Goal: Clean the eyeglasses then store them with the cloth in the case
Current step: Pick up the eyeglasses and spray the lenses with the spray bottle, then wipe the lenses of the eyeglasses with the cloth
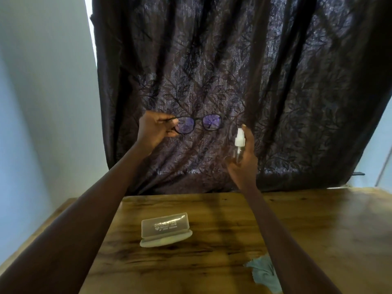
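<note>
My left hand (154, 129) pinches the left end of the black-framed eyeglasses (198, 124), held up in the air in front of the curtain, lenses facing me. My right hand (244, 160) grips a small clear spray bottle (238, 145) with a white nozzle, index finger up at the pump top, just right of and below the glasses. A translucent glasses case (165, 229) stands open on the wooden table (318, 230). A blue cleaning cloth (264, 274) lies crumpled at the table's near right, partly hidden by my right forearm.
A dark leaf-patterned curtain (233, 71) hangs behind the table. A pale wall (42, 102) runs along the left. The table's left edge slants toward me under my left forearm.
</note>
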